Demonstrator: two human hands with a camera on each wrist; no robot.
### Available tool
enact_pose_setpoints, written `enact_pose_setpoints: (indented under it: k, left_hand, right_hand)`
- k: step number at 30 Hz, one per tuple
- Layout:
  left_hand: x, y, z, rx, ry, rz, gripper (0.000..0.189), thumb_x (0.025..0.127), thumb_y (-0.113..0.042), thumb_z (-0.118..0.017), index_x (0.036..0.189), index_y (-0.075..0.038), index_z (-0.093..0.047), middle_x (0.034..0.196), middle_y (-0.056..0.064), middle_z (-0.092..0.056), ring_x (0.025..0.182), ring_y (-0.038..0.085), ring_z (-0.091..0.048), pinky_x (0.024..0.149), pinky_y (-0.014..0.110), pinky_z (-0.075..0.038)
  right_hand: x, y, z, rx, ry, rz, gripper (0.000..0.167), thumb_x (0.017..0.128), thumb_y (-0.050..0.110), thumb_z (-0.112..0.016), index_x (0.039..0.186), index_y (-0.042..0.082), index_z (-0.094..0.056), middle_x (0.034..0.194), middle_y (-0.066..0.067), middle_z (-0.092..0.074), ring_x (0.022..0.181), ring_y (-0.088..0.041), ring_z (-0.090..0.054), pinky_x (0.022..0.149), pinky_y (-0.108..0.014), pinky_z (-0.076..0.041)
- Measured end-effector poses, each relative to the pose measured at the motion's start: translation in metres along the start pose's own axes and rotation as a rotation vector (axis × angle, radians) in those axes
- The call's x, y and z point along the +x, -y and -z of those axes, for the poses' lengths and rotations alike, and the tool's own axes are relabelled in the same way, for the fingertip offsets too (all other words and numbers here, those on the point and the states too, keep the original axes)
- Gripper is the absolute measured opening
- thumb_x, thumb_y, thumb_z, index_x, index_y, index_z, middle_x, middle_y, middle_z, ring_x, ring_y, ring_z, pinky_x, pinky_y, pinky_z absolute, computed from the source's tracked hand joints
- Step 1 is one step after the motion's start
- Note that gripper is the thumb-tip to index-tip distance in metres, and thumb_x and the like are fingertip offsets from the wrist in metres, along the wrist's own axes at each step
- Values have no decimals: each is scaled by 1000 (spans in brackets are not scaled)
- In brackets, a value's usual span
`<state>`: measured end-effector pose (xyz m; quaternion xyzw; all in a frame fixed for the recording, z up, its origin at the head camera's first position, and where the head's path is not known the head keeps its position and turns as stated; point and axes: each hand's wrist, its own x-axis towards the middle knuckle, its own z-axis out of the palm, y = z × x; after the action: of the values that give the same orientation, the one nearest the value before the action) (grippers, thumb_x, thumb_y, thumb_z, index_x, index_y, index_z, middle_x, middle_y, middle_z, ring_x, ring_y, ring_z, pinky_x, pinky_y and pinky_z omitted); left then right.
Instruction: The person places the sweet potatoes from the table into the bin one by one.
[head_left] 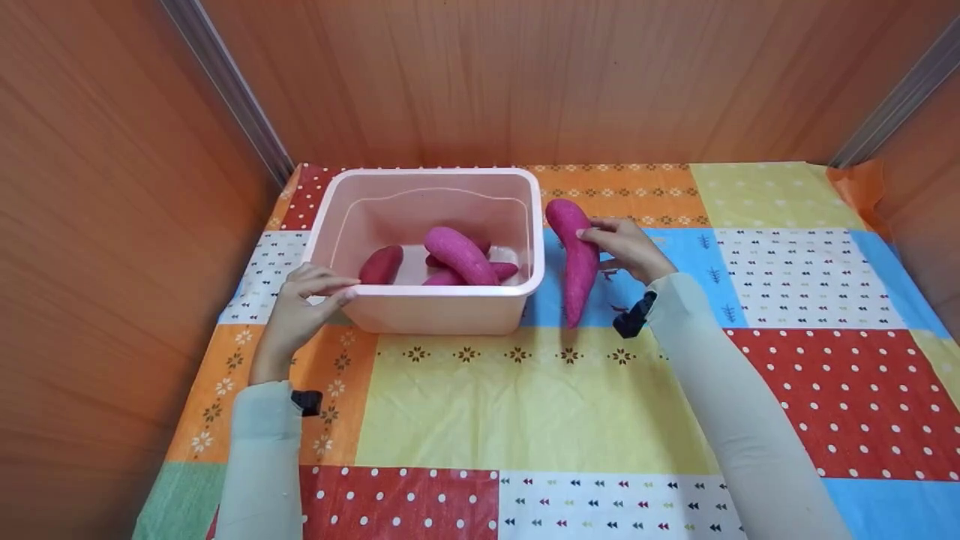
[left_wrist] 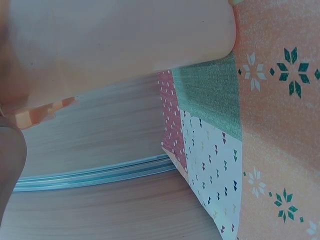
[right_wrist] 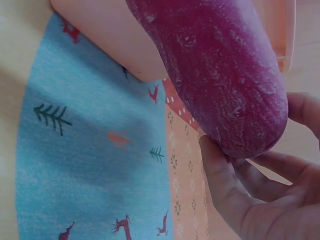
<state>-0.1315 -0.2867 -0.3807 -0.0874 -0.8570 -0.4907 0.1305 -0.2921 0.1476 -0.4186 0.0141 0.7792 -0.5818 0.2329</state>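
A long purple sweet potato is gripped by my right hand, thumb on the near side, just right of the pink plastic bin. In the right wrist view the sweet potato fills the top, with the fingers around its thick end. My left hand pinches the bin's front left rim between thumb and fingers. Inside the bin lie several sweet potatoes: a dark red one at the left and a curved purple one across others. The left wrist view shows the bin's outer wall.
A patchwork-patterned cloth covers the table. Wooden panels stand behind and at both sides, with metal strips at the corners. Black wrist cameras sit on both sleeves.
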Motion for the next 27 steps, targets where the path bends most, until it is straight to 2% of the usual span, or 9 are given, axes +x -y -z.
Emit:
enact_pose_setpoints:
  k: [12, 22, 27]
  left_hand:
    - [0, -1, 0, 3, 9, 23, 22, 82, -1, -73, 103, 6, -72, 101, 25, -66, 101, 5, -45, 100, 40, -31]
    - [1, -1, -1, 35, -15, -14, 20, 80, 1, -74, 99, 6, -73, 95, 25, -67, 92, 4, -47, 94, 30, -29]
    - [0, -1, -1, 26, -7, 1, 21, 81, 0, -74, 101, 6, -72, 98, 25, -67, 96, 3, -45, 96, 34, -30]
  right_hand:
    - [-1, 6, 5, -14, 11, 12, 64, 93, 36, -62, 146, 10, -39, 139, -15, -49, 120, -27, -54, 83, -36, -56]
    - [-3, 13, 6, -41, -5, 7, 68, 92, 37, -63, 147, 9, -37, 138, -14, -50, 119, -26, -54, 88, -40, -54]
    - [-4, 18, 8, -61, -15, -2, 67, 92, 38, -63, 147, 9, -38, 137, -14, -50, 117, -26, -53, 89, -40, -54]
